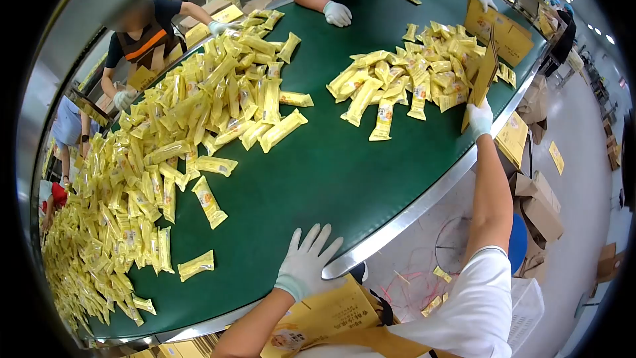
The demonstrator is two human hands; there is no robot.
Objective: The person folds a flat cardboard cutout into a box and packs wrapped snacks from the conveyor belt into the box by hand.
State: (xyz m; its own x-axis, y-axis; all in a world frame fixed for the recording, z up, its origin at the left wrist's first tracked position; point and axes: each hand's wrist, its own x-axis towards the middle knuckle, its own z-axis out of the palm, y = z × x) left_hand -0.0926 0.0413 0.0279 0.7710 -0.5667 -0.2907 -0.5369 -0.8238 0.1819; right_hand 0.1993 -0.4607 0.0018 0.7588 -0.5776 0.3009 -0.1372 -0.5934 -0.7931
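My left hand (308, 258), in a white glove, lies with its fingers spread at the near edge of the green table surface (318, 179). Nothing is in it. My right hand (480, 119), also gloved, is closed on the lower end of an upright piece of cardboard (487, 73) at the right side of the surface. Left of that cardboard is a pile of yellow packets (397, 76). A far larger heap of yellow packets (192, 106) covers the left side. One loose packet (197, 266) lies left of my left hand.
A person across the surface rests one gloved hand (337, 14) on it and holds a cardboard box (498, 32) with the other. Another person (142, 40) reaches into the large heap. A metal rim (397, 222) edges the surface. Opened cartons (540, 205) and a blue round object (517, 242) are at right.
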